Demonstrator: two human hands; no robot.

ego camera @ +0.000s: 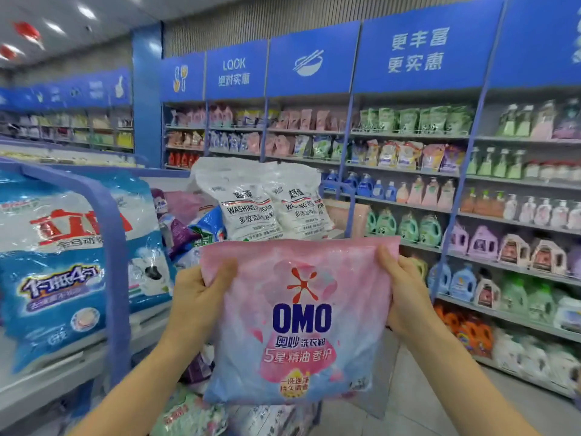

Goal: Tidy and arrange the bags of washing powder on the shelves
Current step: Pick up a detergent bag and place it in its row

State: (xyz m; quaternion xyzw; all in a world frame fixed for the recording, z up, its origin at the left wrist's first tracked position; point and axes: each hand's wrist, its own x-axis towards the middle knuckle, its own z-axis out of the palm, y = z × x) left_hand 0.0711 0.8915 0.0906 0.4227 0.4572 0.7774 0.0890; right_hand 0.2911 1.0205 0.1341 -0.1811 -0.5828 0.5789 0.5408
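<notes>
head view has the pink bag (298,322) held up between left hand (196,297) and right hand (404,297), each pinching an upper corner, so the slick film could slip and drop onto bags below.

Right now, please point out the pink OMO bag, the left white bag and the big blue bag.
pink OMO bag (301,319), head view, on the OMO lettering
left white bag (248,212), head view, on its label
big blue bag (59,287), head view, on its front
</notes>
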